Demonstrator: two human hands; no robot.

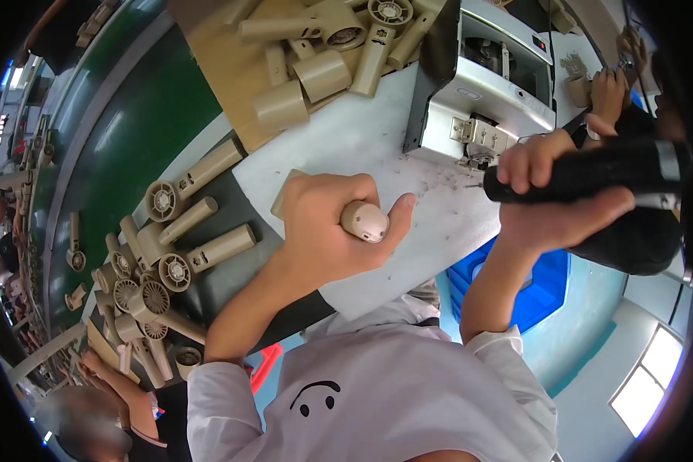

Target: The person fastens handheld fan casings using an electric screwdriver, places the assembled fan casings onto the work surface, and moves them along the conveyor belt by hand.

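Observation:
My left hand [331, 223] is wrapped round a beige handheld fan part, whose rounded handle end [366, 222] points up between thumb and fingers. Part of the beige piece shows behind the knuckles. To the right, my right hand [550, 192] grips a black electric screwdriver [593, 171], held roughly level with its thin tip pointing left. That tip is near the small metal fixture on the front of a silver machine [489, 96], apart from the fan part. Small dark screws [439, 183] lie scattered on the white work sheet [354, 146].
Beige fans [177, 271] are piled on the left, and more housings [323, 73] lie on cardboard at the top. A blue crate [543, 289] stands below the table at right. Co-workers' hands [608, 92] show at upper right; another person [85, 420] is at lower left.

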